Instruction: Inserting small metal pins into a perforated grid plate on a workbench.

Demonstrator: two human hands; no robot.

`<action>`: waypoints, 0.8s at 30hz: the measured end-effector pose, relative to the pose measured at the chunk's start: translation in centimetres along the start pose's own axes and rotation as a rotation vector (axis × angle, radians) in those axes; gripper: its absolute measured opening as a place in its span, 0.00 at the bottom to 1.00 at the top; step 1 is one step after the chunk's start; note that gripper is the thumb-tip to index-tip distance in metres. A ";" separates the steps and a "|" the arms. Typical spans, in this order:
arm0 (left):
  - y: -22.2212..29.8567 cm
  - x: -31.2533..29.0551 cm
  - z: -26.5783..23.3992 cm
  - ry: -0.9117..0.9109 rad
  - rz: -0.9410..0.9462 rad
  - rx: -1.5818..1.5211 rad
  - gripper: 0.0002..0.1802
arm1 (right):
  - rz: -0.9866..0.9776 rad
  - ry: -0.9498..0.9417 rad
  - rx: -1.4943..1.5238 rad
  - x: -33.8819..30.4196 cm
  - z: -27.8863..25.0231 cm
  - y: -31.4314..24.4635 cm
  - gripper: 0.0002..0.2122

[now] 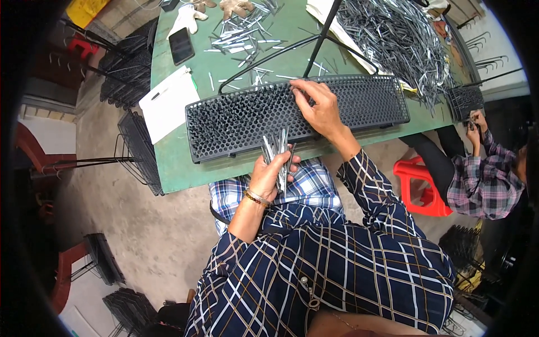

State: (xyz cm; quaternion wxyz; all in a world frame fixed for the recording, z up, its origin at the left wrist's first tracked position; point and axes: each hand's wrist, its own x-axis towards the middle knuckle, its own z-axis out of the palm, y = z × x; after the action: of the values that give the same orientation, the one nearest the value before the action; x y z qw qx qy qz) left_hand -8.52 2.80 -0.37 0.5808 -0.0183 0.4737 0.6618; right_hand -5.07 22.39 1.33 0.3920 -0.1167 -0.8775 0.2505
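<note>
A long black rack (359, 109) full of round holes lies across the near side of the green table, with black rods rising from its back edge. Dark pieces stand upright in many holes of its left part. In front of it, my left hand (266, 178) is closed around a bundle of thin metal strips (275, 145), grey and silver, pointing up and down out of the fist. My right hand (320, 109) is over the rack's middle, thumb and forefinger drawn together by the back edge. What those fingertips hold, if anything, is too small to make out.
Loose strips (247, 39) lie scattered behind the rack; a large heap (387, 39) fills the back right. At left are a phone (181, 46), paper (168, 106) with a pen, and gloves (188, 19). A co-worker (483, 180) sits right, near a red stool (412, 182).
</note>
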 end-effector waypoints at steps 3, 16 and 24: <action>0.0 -0.1 0.1 0.006 -0.006 0.019 0.14 | 0.031 0.041 0.028 -0.2 0.1 -0.2 0.09; 0.0 -0.5 0.2 -0.008 0.001 -0.013 0.14 | -0.041 0.023 -0.044 0.0 0.0 -0.2 0.09; -0.1 -0.5 0.2 -0.009 0.011 -0.021 0.13 | -0.048 0.035 -0.043 -0.1 0.2 -0.2 0.09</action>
State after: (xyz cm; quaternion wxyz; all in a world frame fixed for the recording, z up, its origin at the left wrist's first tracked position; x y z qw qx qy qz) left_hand -8.21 2.49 -0.02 0.5791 -0.0190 0.4641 0.6700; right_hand -5.17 22.10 1.32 0.4105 -0.1084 -0.8783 0.2199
